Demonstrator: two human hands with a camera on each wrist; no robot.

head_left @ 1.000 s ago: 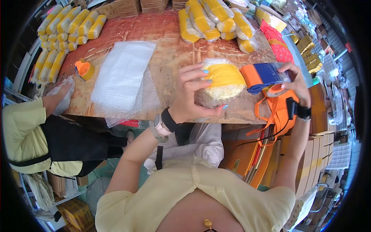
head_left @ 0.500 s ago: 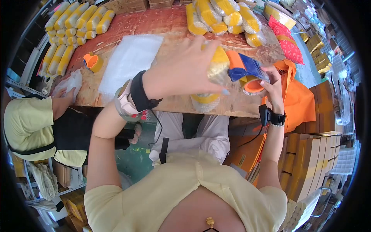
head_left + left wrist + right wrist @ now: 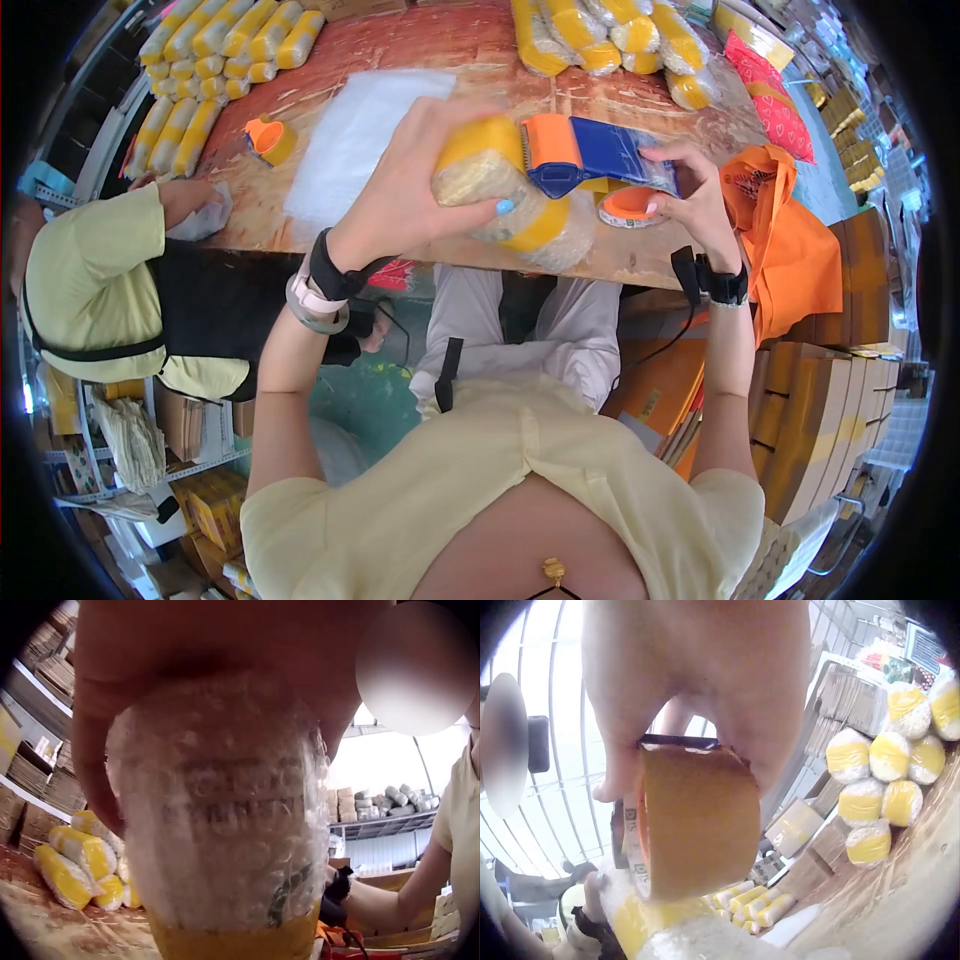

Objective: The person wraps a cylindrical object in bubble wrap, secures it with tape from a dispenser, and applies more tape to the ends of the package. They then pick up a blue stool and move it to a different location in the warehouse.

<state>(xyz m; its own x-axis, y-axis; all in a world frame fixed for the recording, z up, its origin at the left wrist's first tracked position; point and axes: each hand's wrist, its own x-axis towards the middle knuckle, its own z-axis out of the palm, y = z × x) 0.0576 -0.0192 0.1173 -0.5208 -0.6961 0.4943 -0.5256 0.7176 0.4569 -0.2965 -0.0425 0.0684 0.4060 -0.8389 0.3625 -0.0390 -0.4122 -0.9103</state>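
Note:
My left hand (image 3: 405, 195) grips one end of a bubble-wrapped bundle (image 3: 480, 180), fingers over the far side and thumb along the near side. Yellow tape bands the bundle, which lies slanted above the table's front edge. Faint dark print shows through the bubble wrap (image 3: 225, 810) in the left wrist view. My right hand (image 3: 700, 190) holds a blue-and-orange tape dispenser (image 3: 610, 155) by its back end. The dispenser's orange head comes right up to the yellow tape on the bundle. Its tape roll (image 3: 701, 825) hangs below the fingers in the right wrist view.
Bubble-wrap sheets (image 3: 365, 140) lie left of the bundle. A second dispenser (image 3: 268, 138) stands farther left. Finished-looking yellow-banded bundles (image 3: 225, 35) are stacked at the back. An orange bag (image 3: 785, 240) hangs at right, above cardboard boxes (image 3: 800, 430). Another person (image 3: 95, 270) works at left.
My left hand has shifted its grip and turned the bundle, which now points lengthwise toward the lower right. The dispenser has moved left to the bundle, its head now close against the yellow tape.

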